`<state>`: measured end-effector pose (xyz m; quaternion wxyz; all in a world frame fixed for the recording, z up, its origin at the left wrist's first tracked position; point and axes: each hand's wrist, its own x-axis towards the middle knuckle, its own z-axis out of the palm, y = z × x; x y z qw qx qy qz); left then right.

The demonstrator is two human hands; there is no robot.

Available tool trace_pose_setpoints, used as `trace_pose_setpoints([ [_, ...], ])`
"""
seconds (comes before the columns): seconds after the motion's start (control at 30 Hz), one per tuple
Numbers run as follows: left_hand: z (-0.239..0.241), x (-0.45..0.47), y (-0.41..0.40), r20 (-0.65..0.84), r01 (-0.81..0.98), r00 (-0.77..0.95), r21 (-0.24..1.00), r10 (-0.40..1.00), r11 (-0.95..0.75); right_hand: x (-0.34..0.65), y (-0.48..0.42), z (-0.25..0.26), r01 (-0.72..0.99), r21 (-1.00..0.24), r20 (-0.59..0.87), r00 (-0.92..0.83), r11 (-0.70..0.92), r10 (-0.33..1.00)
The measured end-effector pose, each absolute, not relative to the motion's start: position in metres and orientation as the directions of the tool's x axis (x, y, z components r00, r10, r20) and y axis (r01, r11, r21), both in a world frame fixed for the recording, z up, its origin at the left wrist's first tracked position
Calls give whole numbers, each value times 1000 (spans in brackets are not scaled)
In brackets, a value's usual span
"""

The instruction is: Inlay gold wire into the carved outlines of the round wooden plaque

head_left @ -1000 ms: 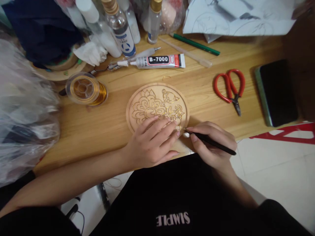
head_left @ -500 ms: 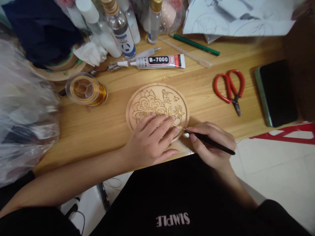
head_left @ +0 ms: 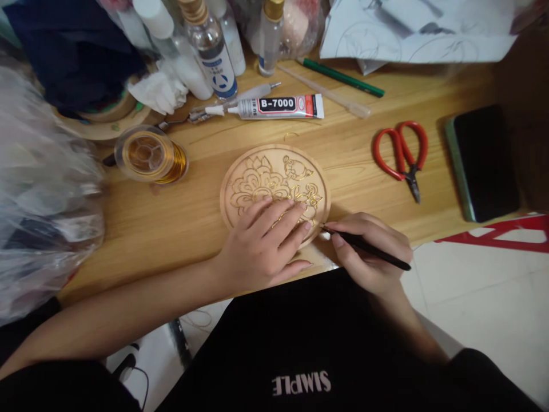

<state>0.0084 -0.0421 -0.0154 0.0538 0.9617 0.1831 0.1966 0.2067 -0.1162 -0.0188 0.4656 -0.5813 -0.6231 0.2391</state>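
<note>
A round wooden plaque (head_left: 238, 171) lies on the table, with a flower and leafy shapes outlined in gold wire. My left hand (head_left: 268, 246) rests palm down across its lower part, fingers spread, hiding some of the pattern. Beside the plaque's lower right rim, my right hand (head_left: 373, 246) grips a slim black pen-like tool (head_left: 371, 246) between thumb and fingers. The tool's thin tip points left at the rim; whether it touches is too small to tell. A short curved piece of gold wire (head_left: 291, 135) lies just above the plaque.
Left of the plaque stands a spool of gold wire (head_left: 152, 155). Behind lie a B-7000 glue tube (head_left: 278, 106), a plastic pipette (head_left: 326, 91) and a green pencil (head_left: 343, 77). Red-handled pliers (head_left: 403, 157) and a phone (head_left: 484, 163) are at right. Bottles (head_left: 217, 63) line the back.
</note>
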Motion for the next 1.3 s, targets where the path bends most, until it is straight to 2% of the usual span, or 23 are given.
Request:
trace_pose_setpoints([
  [0.8, -15, 10, -47, 359, 347, 870, 43, 338, -937, 204, -115, -16, 505, -843, 265, 92, 184, 960],
  [1.13, -14, 9, -57, 381, 376, 877, -163, 294, -912, 205, -115, -17, 509, -842, 264, 98, 180, 960],
  [1.3, -11, 8, -62, 332, 383, 896, -244, 294, -891, 205, -115, -18, 520, -836, 263, 95, 178, 960],
])
